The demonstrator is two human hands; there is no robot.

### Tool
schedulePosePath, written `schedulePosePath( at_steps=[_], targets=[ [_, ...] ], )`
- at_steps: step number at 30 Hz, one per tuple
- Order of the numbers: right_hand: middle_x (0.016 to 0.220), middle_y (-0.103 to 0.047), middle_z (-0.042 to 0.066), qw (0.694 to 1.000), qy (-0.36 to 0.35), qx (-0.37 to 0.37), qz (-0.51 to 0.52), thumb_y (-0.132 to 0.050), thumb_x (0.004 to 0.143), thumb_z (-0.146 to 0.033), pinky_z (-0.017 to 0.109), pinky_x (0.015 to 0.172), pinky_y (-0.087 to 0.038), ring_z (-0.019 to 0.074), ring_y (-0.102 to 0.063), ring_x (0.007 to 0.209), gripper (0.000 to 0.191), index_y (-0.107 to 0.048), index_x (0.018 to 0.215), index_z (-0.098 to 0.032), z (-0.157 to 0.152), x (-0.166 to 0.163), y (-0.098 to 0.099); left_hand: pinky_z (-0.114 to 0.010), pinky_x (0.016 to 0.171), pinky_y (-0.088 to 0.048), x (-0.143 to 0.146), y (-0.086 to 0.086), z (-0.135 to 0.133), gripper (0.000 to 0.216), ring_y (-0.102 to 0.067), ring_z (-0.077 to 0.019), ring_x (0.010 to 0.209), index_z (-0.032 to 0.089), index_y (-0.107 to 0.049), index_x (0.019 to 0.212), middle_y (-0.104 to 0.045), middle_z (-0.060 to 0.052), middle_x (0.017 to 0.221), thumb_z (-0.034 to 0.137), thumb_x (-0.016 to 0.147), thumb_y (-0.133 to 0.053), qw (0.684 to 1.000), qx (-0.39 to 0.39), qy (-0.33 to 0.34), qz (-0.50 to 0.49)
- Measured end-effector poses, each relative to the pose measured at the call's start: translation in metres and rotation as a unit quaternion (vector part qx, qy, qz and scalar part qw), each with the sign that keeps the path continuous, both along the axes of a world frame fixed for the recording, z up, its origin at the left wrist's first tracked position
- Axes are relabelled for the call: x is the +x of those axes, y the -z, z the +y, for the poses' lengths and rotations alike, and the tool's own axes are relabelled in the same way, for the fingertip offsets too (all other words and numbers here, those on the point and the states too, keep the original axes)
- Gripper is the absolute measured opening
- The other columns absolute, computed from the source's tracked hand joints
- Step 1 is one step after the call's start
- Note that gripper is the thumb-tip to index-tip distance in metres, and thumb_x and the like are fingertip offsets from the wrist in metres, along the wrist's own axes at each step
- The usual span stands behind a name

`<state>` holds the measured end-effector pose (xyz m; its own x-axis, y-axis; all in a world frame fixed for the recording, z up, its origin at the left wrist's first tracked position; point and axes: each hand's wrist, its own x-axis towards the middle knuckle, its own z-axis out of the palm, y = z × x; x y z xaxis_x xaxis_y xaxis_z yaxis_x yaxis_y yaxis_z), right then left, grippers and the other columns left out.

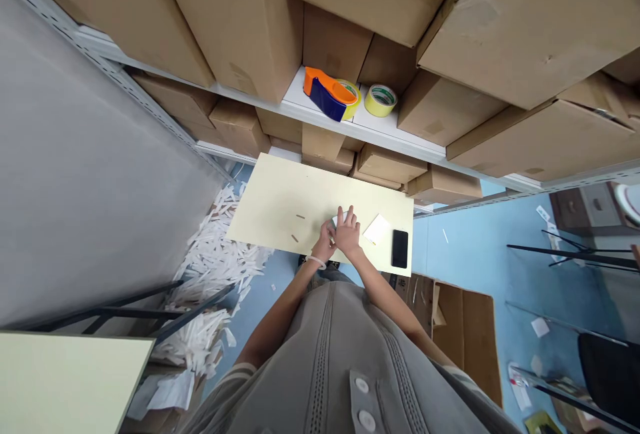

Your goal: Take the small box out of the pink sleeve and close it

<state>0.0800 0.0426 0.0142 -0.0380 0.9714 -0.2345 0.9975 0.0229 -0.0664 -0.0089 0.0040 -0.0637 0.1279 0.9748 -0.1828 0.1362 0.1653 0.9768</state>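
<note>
Grey shirt (330, 354); left hand (324, 245), fingers unclear; right hand (347, 232), fingers outspread; shut boxes (525, 14).

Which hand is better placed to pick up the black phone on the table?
Right, likely. The right hand sits nearer the phone, with only a white paper between; the left hand lies farther off.
</note>
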Motion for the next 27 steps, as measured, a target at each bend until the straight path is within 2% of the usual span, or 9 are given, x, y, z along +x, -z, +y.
schedulePosePath(
  at_steps=[4, 7, 9, 13, 16, 18, 21, 24, 27],
  targets=[
    [0.152, -0.025, 0.022, 0.994, -0.106, 0.02, 0.028, -0.05, 0.091, -0.035, 0.05, 0.1, -0.032, 0.0359, -0.034, 0.13, 0.064, -0.028, 0.149, -0.017, 0.004, 0.017, -0.002, -0.028, 0.066, -0.049, -0.009, -0.003, 0.0, 0.072, -0.051, -0.0076, 0.063, 0.024, -0.029, 0.136, -0.045, -0.007, 0.115, 0.009, 0.074, -0.06, 0.999, 0.011, -0.015, 0.036],
    [0.152, -0.026, 0.02, 0.982, -0.179, 0.007, 0.056, -0.06, 0.085, -0.035, 0.049, 0.107, -0.024, 0.0331, -0.03, 0.134, 0.076, -0.023, 0.15, -0.019, 0.008, 0.029, -0.005, -0.033, 0.076, -0.049, -0.019, -0.009, 0.008, 0.062, -0.052, -0.0095, 0.069, 0.023, -0.033, 0.134, -0.044, -0.008, 0.115, 0.005, 0.077, -0.051, 0.998, 0.036, -0.035, 0.048],
    [0.153, -0.023, 0.019, 0.98, -0.182, 0.005, 0.081, -0.065, 0.081, -0.039, 0.051, 0.111, -0.018, 0.0319, -0.023, 0.139, 0.088, -0.015, 0.151, -0.018, 0.009, 0.034, -0.009, -0.035, 0.082, -0.049, -0.026, -0.016, 0.015, 0.053, -0.054, -0.0121, 0.077, 0.021, -0.038, 0.132, -0.044, -0.009, 0.117, 0.006, 0.081, -0.045, 0.996, 0.051, -0.044, 0.052],
    [0.154, -0.015, 0.02, 0.98, -0.096, 0.054, 0.166, -0.061, 0.081, -0.048, 0.053, 0.111, -0.018, 0.0314, -0.014, 0.143, 0.094, -0.006, 0.151, -0.018, -0.003, 0.039, -0.017, -0.035, 0.089, -0.047, -0.041, -0.036, 0.027, 0.032, -0.055, -0.0165, 0.095, 0.021, -0.05, 0.122, -0.045, -0.01, 0.12, 0.017, 0.091, -0.04, 0.994, 0.09, -0.024, 0.065],
    [0.147, -0.028, 0.02, 0.962, 0.025, 0.122, 0.245, -0.058, 0.083, -0.048, 0.049, 0.107, -0.029, 0.0305, -0.026, 0.137, 0.082, -0.019, 0.148, -0.017, -0.024, 0.044, -0.017, -0.032, 0.086, -0.049, -0.047, -0.05, 0.032, 0.024, -0.056, -0.0162, 0.093, 0.021, -0.057, 0.113, -0.048, -0.009, 0.117, 0.024, 0.093, -0.043, 0.992, 0.108, -0.009, 0.065],
    [0.134, -0.042, 0.019, 0.934, 0.117, 0.157, 0.298, -0.058, 0.083, -0.047, 0.046, 0.101, -0.037, 0.0289, -0.041, 0.126, 0.066, -0.038, 0.138, -0.016, -0.039, 0.047, -0.013, -0.032, 0.081, -0.051, -0.046, -0.055, 0.035, 0.022, -0.057, -0.0139, 0.082, 0.021, -0.059, 0.109, -0.049, -0.009, 0.116, 0.028, 0.092, -0.047, 0.992, 0.107, -0.008, 0.065],
    [0.115, -0.055, 0.014, 0.892, 0.206, 0.149, 0.375, -0.059, 0.081, -0.05, 0.042, 0.089, -0.046, 0.0261, -0.053, 0.109, 0.043, -0.061, 0.109, -0.018, -0.056, 0.049, -0.004, -0.032, 0.079, -0.052, -0.039, -0.055, 0.039, 0.021, -0.056, -0.0117, 0.074, 0.02, -0.061, 0.106, -0.05, -0.008, 0.112, 0.031, 0.09, -0.052, 0.993, 0.105, -0.002, 0.057],
    [0.109, -0.061, 0.013, 0.846, 0.255, 0.112, 0.454, -0.062, 0.075, -0.053, 0.037, 0.081, -0.049, 0.0243, -0.056, 0.102, 0.04, -0.067, 0.094, -0.018, -0.059, 0.046, 0.004, -0.031, 0.08, -0.052, -0.029, -0.049, 0.044, 0.019, -0.059, -0.0142, 0.083, 0.019, -0.063, 0.101, -0.051, -0.009, 0.109, 0.029, 0.088, -0.055, 0.995, 0.096, -0.002, 0.032],
    [0.1, -0.067, 0.011, 0.771, 0.322, 0.094, 0.542, -0.067, 0.068, -0.054, 0.033, 0.076, -0.048, 0.0213, -0.059, 0.091, 0.046, -0.066, 0.094, -0.016, -0.053, 0.038, 0.008, -0.031, 0.08, -0.052, -0.025, -0.044, 0.049, 0.013, -0.059, -0.0169, 0.091, 0.017, -0.064, 0.093, -0.052, -0.009, 0.105, 0.026, 0.086, -0.057, 0.996, 0.082, -0.014, 0.021]
  ],
)
